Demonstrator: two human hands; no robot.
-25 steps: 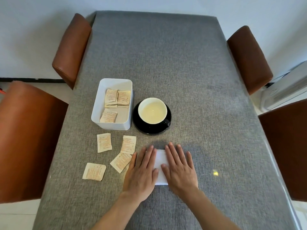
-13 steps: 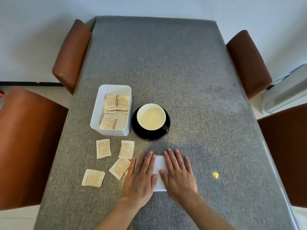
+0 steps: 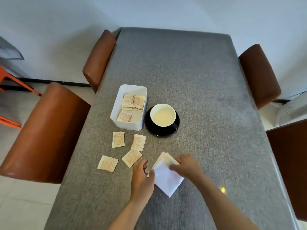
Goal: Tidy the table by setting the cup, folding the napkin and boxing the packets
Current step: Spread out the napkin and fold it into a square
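A folded white napkin [image 3: 167, 177] lies turned like a diamond near the table's front. My right hand [image 3: 186, 166] pinches its upper right edge. My left hand [image 3: 142, 178] touches its left corner with the thumb; both are blurred. A white cup [image 3: 163, 115] with pale liquid stands on a black saucer [image 3: 162, 130]. To its left is a white box [image 3: 128, 107] holding several beige packets [image 3: 132, 102]. Several more packets [image 3: 118, 139] lie loose on the grey cloth in front of the box, left of my hands.
The grey table [image 3: 191, 72] stretches away from me. Brown chairs stand at the left [image 3: 43, 131], far left [image 3: 98, 58], far right [image 3: 259, 75] and right [image 3: 289, 163]. A white appliance [image 3: 292, 110] sits beyond the right edge.
Both hands were pressing flat on the napkin; now they have lifted off, gripping its edges, and the napkin has turned to a diamond angle. The view has shifted down the table.
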